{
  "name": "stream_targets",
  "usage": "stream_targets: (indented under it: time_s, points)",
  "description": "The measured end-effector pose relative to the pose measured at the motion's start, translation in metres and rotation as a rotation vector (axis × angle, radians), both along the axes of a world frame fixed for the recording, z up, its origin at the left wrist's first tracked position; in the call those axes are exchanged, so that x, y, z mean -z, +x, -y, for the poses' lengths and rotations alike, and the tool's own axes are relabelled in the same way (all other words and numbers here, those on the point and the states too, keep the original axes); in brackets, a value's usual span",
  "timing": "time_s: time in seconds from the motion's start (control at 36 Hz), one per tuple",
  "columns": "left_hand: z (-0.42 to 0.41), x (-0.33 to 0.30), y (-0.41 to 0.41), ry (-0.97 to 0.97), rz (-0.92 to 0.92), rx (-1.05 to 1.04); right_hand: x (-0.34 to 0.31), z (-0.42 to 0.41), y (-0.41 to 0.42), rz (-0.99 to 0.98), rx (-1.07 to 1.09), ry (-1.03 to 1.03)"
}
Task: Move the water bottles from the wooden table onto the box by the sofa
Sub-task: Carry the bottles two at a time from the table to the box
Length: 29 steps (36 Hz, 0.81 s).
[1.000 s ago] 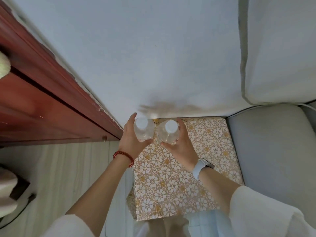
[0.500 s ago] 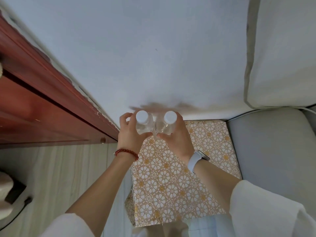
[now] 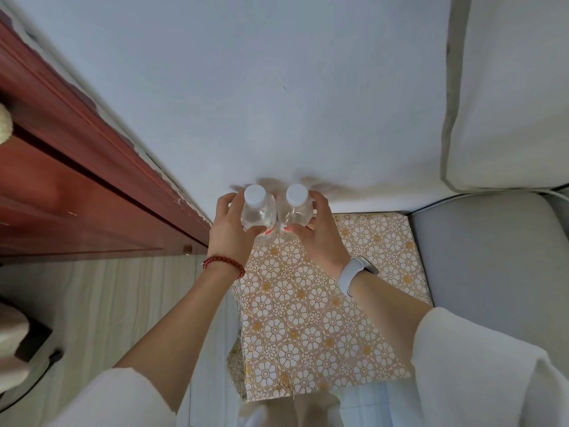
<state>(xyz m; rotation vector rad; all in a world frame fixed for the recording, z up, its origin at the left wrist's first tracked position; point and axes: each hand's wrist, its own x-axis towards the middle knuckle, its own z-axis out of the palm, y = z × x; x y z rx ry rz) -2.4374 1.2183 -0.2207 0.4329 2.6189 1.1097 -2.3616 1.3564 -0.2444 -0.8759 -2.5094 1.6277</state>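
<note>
Currently, two clear water bottles stand upright side by side at the far edge of the box (image 3: 323,303), close to the wall (image 3: 277,87). The left bottle (image 3: 258,211) and the right bottle (image 3: 295,209) touch each other along their sides. Each carries a white cap and a band of red label low on the body.

The left hand (image 3: 232,232) grasps the left bottle: the fingers wrap the outer side and the thumb presses the near side. The right hand (image 3: 321,235) grasps the right bottle in the same way, mirrored. Both hands are closed on their bottles. Whether the bottle bases rest on the box top cannot be told, since the hands cover the lower parts.

The box is wrapped in paper with a gold and white flower pattern. Its right side sits just beside the grey sofa seat (image 3: 492,272). A pale cushion (image 3: 508,103) rises above the seat at upper right.

A red bead bracelet (image 3: 223,265) circles the left wrist. A white wristband (image 3: 354,272) circles the right wrist. Both forearms emerge from white sleeves (image 3: 477,365).

A red-brown wooden cabinet (image 3: 77,180) runs along the left, above a pale plank floor (image 3: 123,303).
</note>
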Motion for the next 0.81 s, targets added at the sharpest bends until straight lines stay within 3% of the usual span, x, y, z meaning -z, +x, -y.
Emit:
stream_targets:
  time_s: [0.28,0.47,0.67,0.81]
  points:
    - [-0.002,0.006,0.003,-0.008,-0.034,0.007,0.002,0.003,0.002,-0.046,0.054,-0.037]
    - [-0.001,-0.005,0.014,-0.051,0.001,0.026,-0.019,0.005,0.006,0.05,-0.014,-0.066]
    - [0.028,-0.034,0.059,-0.069,0.158,-0.143,-0.065,0.013,0.037,0.111,0.023,-0.034]
    - [0.076,-0.078,0.113,-0.024,0.228,-0.315,-0.104,0.051,0.072,0.192,-0.112,-0.082]
